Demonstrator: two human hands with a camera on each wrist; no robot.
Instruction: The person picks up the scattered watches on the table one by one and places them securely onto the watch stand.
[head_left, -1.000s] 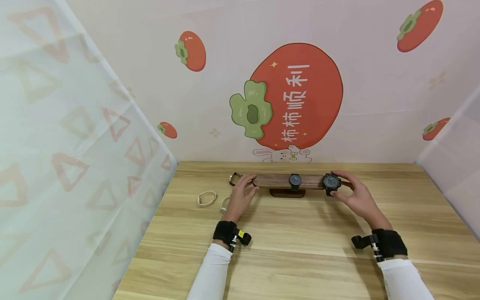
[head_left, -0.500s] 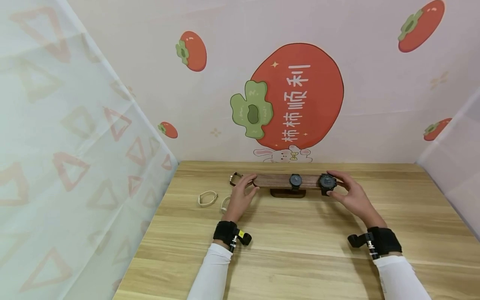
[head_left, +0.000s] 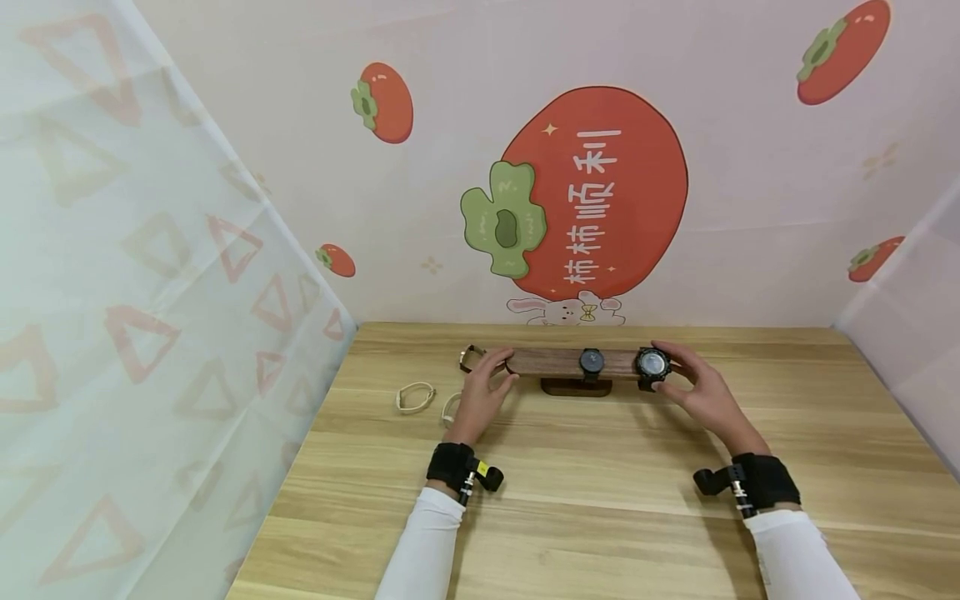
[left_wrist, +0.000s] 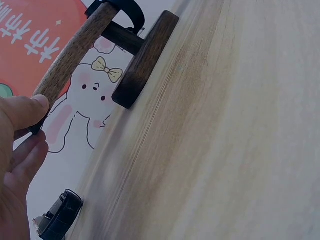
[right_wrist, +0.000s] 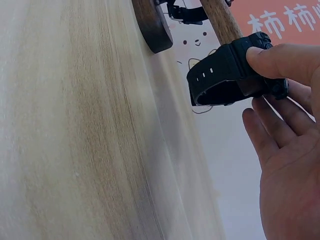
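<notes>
Pale wood-grain table [head_left: 600,517] underneath. On it, dark-brown wooden bar-shaped watch stand [head_left: 543,362], the landmark. Left hand [head_left: 477,404] at the stand's left end, fingers clamped on it. Right hand [head_left: 708,400] at its right end, fingers pinching a chunky black round-faced watch [head_left: 653,365] looped around the bar there. Slimmer black round watch [head_left: 592,362] strapped right of the stand's middle. Left of the stand: cream loop-shaped watch [head_left: 399,402], small dark-strapped watch [left_wrist: 61,216].
</notes>
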